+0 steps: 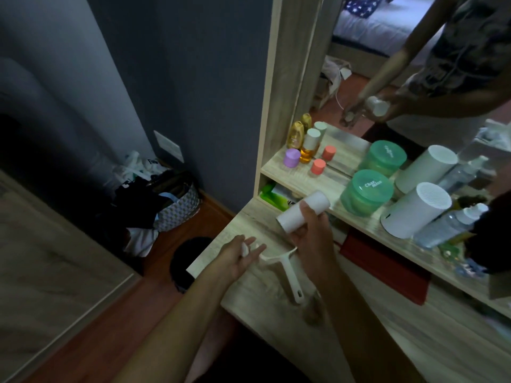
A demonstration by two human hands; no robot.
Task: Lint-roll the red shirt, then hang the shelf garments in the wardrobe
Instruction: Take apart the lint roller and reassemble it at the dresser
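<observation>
The right hand (309,233) grips a white roll (302,211), fingers curled round its middle, just above the bench (265,294). The left hand (237,258), at nine o'clock from it, pinches one end of the white roller frame (279,261); the frame's handle (293,283) trails toward five o'clock over the bench.

The roll looks light and stiff, a paper cylinder with a hollow core. Its sticky face would likely cling to skin, so holding it by the ends or the core seems wiser than by the face. The frame is thin, rigid plastic, probably a little springy at the arm; the handle, with a hanging hole at its tip, is the natural place to hold it. Roll and frame appear to be apart, so fitting them together seems to be the step in hand.

A red cloth (387,266) lies under the shelf (359,217) at three o'clock of the hands. Whether it is the shirt I cannot tell.
</observation>
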